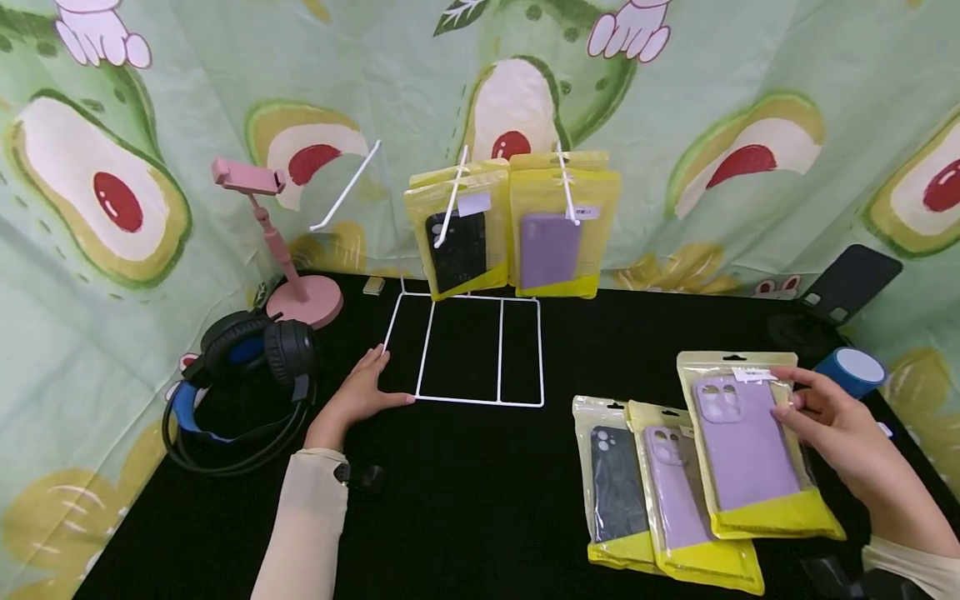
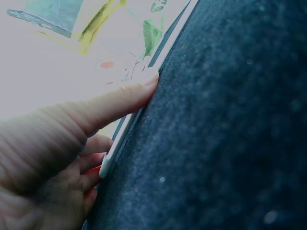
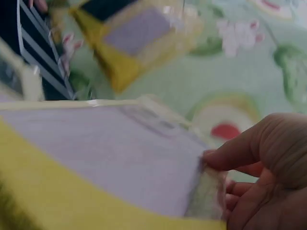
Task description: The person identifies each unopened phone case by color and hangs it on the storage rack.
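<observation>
Lilac shows through a clear, yellow-bottomed plastic phone-case pouch (image 1: 750,450) at the near right, its right edge pinched by the right hand (image 1: 847,433). Picking up this pouch seems the step in hand; the next move probably calls for a firm pinch and clearance from the two similar pouches (image 1: 618,483) to its left. Farther left, the left hand (image 1: 360,396) lies spread, touching the white wire rack (image 1: 500,350), whose prongs bear more yellow pouches (image 1: 551,250). The held pouch's white label (image 1: 752,375) is too small to read.

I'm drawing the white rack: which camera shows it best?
The head view: the white rack shows its base and three prongs. Left wrist: one rail, partly behind the left hand. Right wrist: just a blurred part at left.
</observation>
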### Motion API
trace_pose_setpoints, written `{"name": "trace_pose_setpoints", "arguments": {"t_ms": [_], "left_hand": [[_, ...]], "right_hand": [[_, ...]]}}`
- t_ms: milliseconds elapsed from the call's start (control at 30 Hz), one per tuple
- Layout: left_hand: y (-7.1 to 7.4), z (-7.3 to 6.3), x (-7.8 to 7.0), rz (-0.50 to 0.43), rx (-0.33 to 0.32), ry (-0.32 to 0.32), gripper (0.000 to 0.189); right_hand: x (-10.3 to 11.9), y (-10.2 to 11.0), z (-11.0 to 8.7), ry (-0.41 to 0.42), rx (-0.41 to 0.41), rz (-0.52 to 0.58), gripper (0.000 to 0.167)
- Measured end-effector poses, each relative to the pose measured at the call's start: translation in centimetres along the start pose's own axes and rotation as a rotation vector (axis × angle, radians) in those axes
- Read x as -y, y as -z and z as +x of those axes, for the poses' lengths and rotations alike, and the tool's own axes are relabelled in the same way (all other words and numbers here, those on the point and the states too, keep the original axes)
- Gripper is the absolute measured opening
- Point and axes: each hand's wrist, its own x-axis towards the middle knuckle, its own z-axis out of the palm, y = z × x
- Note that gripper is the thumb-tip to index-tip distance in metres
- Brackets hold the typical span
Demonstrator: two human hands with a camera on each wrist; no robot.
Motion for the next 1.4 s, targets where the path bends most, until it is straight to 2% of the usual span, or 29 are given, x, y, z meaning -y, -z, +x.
{"name": "trace_pose_setpoints", "arguments": {"t_ms": [100,233,300,600,867,1100,1267,1400], "left_hand": [[0.3,-0.1,0.0,-0.012,-0.001,0.003,0.097],[0.6,-0.1,0.0,-0.018,-0.003,0.005,0.097],[0.7,-0.1,0.1,-0.015,-0.004,0.011,0.097],[0.6,-0.6,0.5,-0.023,-0.007,0.02,0.098],[0.8,-0.9,0.6,-0.004,-0.011,0.023,0.098],[0.9,-0.8,0.5,0.004,-0.016,0.031,0.096],[0.3,-0.1,0.1,0.011,-0.013,0.002,0.097],[0.1,-0.1,0.0,0.009,-0.016,-0.005,0.096]], "right_hand": [[2.5,-0.4,0.4,0.104,-0.051,0.163,0.042],[5.8,-1.6,1.4,0.26,-0.036,0.442,0.047],[7.4,-2.5,1.8,0.306,-0.03,0.52,0.048],[14.2,-5.8,2.8,0.437,-0.073,0.56,0.046],[18.0,-7.3,3.2,0.479,-0.089,0.5,0.046],[19.8,-8.0,4.7,0.525,-0.081,0.514,0.044],[20.0,-7.8,5.6,0.518,-0.103,0.499,0.042],[19.9,-7.8,6.3,0.511,-0.09,0.491,0.04]]}}
